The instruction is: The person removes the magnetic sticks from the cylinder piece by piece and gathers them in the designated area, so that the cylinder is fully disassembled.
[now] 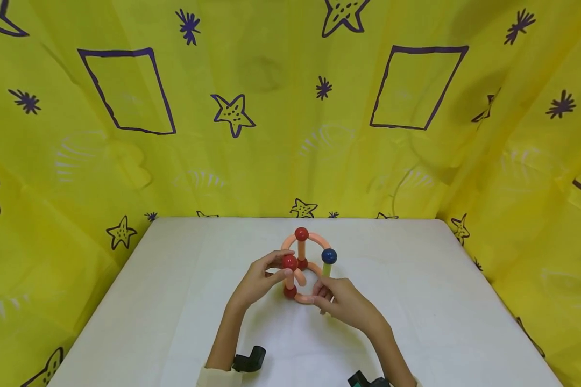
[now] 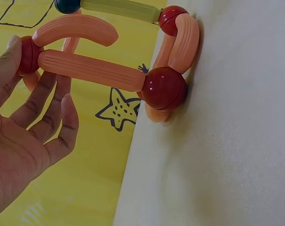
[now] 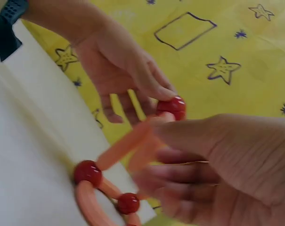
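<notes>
A frame of magnetic-looking rods and balls stands on the table. My left hand [image 1: 256, 279] pinches its upper front red ball [image 1: 289, 262] between thumb and fingers. From that ball an orange straight rod [image 2: 90, 70] runs down to a lower red ball [image 2: 166, 88], and a curved orange rod [image 2: 76, 27] sticks out with a free end. My right hand [image 1: 346, 303], blurred in its wrist view, hovers at the front right with loosely bent fingers and a gap behind the thumb. Nothing shows in its grasp. Near it rises a green rod [image 1: 326, 270] topped by a blue ball [image 1: 329, 256].
At the frame's back, a red ball [image 1: 302, 234] tops another straight orange rod [image 1: 302, 250]. Curved orange rods join the balls above and below. The white table [image 1: 198, 258] meets yellow patterned sheeting [image 1: 271, 161] behind and at both sides.
</notes>
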Motion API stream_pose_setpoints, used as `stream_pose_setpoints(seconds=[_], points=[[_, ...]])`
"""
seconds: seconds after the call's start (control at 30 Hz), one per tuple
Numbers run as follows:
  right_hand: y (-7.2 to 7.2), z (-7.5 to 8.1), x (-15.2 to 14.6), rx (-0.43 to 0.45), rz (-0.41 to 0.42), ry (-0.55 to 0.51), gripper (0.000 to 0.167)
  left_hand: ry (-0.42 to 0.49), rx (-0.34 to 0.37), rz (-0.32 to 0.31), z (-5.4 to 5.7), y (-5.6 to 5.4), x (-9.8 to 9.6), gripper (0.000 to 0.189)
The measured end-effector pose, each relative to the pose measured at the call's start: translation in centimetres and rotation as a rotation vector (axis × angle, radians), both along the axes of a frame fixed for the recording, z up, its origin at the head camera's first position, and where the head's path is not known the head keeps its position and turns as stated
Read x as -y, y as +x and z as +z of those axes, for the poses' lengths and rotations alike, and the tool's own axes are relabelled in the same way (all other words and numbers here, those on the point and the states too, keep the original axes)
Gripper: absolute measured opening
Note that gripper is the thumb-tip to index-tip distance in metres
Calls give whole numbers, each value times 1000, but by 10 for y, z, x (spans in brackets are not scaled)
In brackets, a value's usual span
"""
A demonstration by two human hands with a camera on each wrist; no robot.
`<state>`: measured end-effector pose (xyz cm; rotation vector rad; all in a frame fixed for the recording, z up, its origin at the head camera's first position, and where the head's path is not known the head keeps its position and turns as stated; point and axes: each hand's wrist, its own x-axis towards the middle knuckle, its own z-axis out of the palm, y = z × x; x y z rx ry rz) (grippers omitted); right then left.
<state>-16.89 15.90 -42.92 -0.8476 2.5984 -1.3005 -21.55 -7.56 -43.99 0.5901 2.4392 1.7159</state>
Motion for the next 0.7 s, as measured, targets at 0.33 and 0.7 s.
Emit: stream_pose_setpoints(seconds=[0.33,0.7], points=[[-6,-12,38,-328,-280,-84,36,29,0,-23,-5,1,4,42],[-14,-20,52,-410,-385,-85,22,39,-6,-27,-5,1,2,40]])
